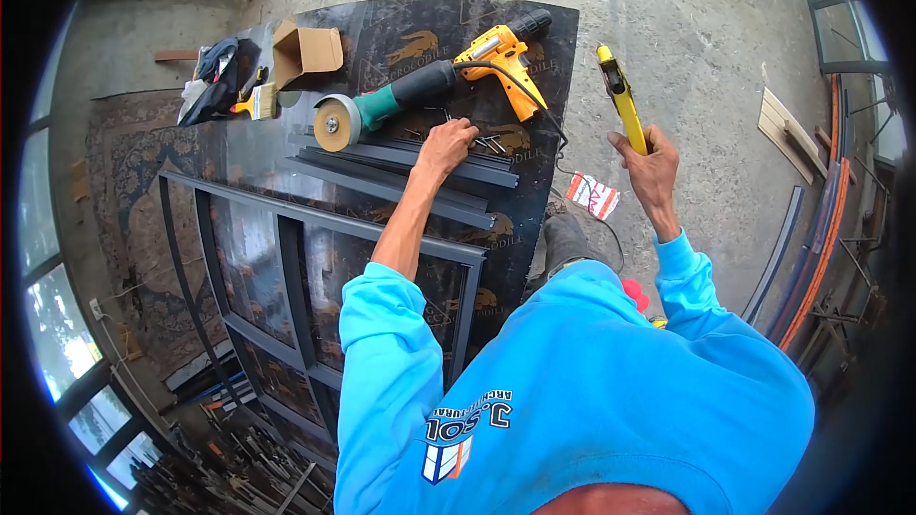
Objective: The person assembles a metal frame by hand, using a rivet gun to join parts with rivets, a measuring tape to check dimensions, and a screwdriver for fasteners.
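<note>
My left hand (447, 148) reaches over the dark table, its fingers bent down at a small pile of rivets (491, 143) beside grey metal profiles (401, 193). Whether it pinches any of them is too small to tell. Off the table's right side, my right hand (653, 168) is wrapped round the lower end of a yellow hand tool (622, 100), which points up and away. A green angle grinder (382, 107) with a tan disc lies left of the rivets. Beyond them rests a yellow-orange drill (501, 57) with a black chuck.
A dark metal frame (334, 221) covers the near left of the table (358, 24). An open cardboard box (310, 52), a paintbrush (258, 103) and dark cloth (215, 81) sit at the far left. A cable loops past a red-white packet (593, 195). Long profiles (816, 257) lie at right.
</note>
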The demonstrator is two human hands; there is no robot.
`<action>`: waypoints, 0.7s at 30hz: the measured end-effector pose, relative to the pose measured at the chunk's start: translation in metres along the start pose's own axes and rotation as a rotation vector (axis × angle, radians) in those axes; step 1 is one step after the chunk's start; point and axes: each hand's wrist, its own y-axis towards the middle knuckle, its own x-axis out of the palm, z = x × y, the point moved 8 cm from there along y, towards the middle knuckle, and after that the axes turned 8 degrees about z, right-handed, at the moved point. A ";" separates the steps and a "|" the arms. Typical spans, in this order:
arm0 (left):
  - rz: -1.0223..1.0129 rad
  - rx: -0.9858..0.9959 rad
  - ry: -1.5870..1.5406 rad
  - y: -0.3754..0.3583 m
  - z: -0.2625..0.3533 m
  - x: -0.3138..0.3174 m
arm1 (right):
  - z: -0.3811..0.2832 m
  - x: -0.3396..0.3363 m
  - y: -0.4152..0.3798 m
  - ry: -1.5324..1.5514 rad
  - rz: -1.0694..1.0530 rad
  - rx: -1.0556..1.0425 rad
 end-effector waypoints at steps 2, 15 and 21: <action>0.016 0.041 0.030 0.003 0.004 -0.002 | 0.009 -0.015 -0.014 -0.079 -0.037 -0.004; 0.276 -0.367 -0.049 -0.019 -0.017 -0.029 | 0.023 -0.043 -0.082 -0.209 -0.280 -0.017; 0.889 -1.004 -0.608 -0.172 -0.010 -0.053 | -0.043 -0.028 -0.096 -0.103 -0.415 -0.393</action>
